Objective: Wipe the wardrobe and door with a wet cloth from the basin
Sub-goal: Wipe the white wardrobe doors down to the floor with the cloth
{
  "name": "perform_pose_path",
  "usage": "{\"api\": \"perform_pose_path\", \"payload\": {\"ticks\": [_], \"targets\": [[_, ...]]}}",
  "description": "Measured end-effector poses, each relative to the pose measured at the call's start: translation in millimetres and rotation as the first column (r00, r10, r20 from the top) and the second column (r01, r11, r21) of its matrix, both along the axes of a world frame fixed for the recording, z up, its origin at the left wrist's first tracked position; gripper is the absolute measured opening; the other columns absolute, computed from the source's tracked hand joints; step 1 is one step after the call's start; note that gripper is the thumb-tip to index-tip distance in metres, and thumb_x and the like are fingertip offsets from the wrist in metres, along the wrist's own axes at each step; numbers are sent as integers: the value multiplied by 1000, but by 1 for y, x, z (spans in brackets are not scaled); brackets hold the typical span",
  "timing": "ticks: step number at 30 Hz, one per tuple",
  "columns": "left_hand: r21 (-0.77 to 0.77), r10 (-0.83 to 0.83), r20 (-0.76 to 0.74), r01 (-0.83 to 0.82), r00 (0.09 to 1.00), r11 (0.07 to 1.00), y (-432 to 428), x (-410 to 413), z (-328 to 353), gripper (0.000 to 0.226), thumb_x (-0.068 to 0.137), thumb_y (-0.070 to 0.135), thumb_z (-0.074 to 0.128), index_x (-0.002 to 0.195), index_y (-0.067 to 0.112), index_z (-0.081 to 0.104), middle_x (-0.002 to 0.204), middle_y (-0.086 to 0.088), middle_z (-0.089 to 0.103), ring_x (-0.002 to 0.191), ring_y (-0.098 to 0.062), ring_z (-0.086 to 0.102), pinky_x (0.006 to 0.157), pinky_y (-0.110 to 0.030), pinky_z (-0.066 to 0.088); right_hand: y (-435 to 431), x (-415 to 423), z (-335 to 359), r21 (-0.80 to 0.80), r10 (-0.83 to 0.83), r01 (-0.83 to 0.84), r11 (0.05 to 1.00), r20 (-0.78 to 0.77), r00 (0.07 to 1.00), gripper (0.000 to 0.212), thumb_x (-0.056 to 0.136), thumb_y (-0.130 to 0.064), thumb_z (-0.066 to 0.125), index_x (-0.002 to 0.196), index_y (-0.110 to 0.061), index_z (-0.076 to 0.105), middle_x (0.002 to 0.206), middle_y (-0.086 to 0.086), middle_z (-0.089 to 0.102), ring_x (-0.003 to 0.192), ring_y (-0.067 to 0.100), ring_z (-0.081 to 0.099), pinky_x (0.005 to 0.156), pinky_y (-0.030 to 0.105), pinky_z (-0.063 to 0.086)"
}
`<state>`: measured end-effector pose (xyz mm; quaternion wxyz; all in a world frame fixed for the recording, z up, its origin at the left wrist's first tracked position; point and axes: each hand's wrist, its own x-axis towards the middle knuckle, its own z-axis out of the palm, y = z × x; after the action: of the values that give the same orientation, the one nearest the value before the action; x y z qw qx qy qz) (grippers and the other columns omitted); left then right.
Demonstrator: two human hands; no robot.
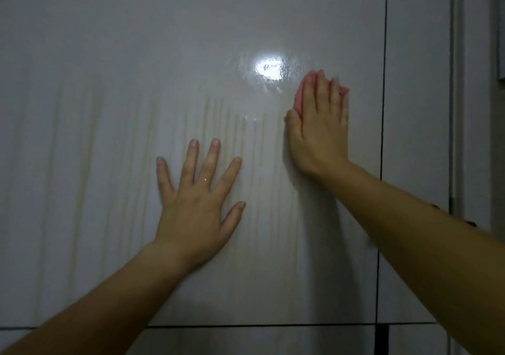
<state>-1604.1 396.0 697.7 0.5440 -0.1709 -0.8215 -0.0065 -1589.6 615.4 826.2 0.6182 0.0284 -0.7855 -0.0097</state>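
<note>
A glossy white wardrobe door panel [136, 54] fills the view, with wet vertical streaks and a bright light reflection on it. My right hand [318, 127] lies flat with straight fingers on a pink cloth [300, 95], pressing it against the panel near its right edge. Only the cloth's edges show around the fingers. My left hand [198, 201] rests flat on the panel lower down, fingers spread, holding nothing. The basin is out of sight.
A dark vertical gap [384, 108] separates this panel from a neighbouring white panel [418, 108] on the right. A horizontal gap [246, 326] runs along the bottom, with further panels below. A door frame edge [455, 108] stands at the far right.
</note>
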Motion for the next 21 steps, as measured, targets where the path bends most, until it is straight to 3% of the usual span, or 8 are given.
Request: {"api": "perform_pose_path", "payload": {"ticks": [6, 8, 11, 13, 15, 17, 19, 21], "targets": [[-17, -6, -20, 6, 1000, 1000, -8, 3, 0, 73, 96, 67, 21, 162, 37, 14, 172, -4, 2, 158, -34, 1, 116, -73, 5, -16, -3, -42, 487, -36, 14, 873, 35, 999, 67, 108, -46, 20, 163, -16, -3, 171, 7, -7, 157, 25, -12, 127, 42, -8], [-38, -24, -32, 22, 999, 999, -15, 1, 1, 72, 95, 65, 27, 161, 36, 20, 172, -3, 7, 158, -33, 8, 115, -72, 10, -19, -4, -10, 401, -35, 24, 916, 19, 999, 65, 109, -43, 22, 163, -16, -3, 171, 8, -4, 157, 25, -11, 126, 41, -10], [-43, -58, -30, 57, 998, 997, -25, 0, 1, 75, 94, 64, 32, 160, 31, 21, 172, -3, 9, 158, -28, 11, 117, -67, 14, -42, -6, 32, 97, 19, -20, 995, 11, 1000, 67, 108, -44, 18, 162, -14, -7, 170, 9, -9, 156, 27, -14, 125, 42, -13], [-23, -120, -34, 119, 992, 993, -35, 1, -5, 77, 93, 62, 34, 160, 29, 19, 172, -4, 7, 158, -25, 9, 120, -61, 15, -65, -10, 20, 199, -1, 5, 980, -21, 1000, 67, 108, -46, 17, 162, -13, -6, 170, 9, -9, 156, 28, -13, 126, 44, -10], [37, -140, -44, 141, 989, 989, -50, 2, -10, 79, 92, 62, 36, 161, 27, 19, 172, -7, 5, 158, -27, 8, 123, -56, 14, -78, -13, -12, 463, -13, 8, 887, 6, 1000, 67, 108, -47, 17, 163, -14, -3, 171, 9, -6, 157, 27, -11, 127, 45, -7], [119, -73, -50, 79, 996, 990, -71, 1, -12, 82, 92, 65, 36, 161, 23, 21, 171, -12, 5, 158, -33, 5, 124, -57, 10, -75, -11, -30, 608, -23, -14, 794, 53, 998, 66, 108, -48, 17, 163, -16, -1, 171, 7, -4, 157, 25, -10, 127, 43, -6], [183, -11, -22, 14, 1000, 983, -92, -1, -11, 84, 91, 70, 31, 162, 26, 16, 171, -13, 0, 157, -35, -3, 124, -60, 3, -71, -9, -18, 654, -30, -19, 756, 64, 998, 65, 107, -48, 14, 163, -18, 0, 171, 5, -3, 157, 24, -10, 127, 43, -4], [193, -9, 12, 6, 1000, 981, -107, -6, -11, 80, 93, 71, 24, 162, 33, 7, 171, -7, -10, 157, -31, -14, 123, -64, -1, -74, -10, 5, 590, -35, -1, 807, 50, 998, 64, 107, -48, 10, 163, -19, -1, 171, 6, -3, 157, 24, -10, 128, 44, -3]]}}
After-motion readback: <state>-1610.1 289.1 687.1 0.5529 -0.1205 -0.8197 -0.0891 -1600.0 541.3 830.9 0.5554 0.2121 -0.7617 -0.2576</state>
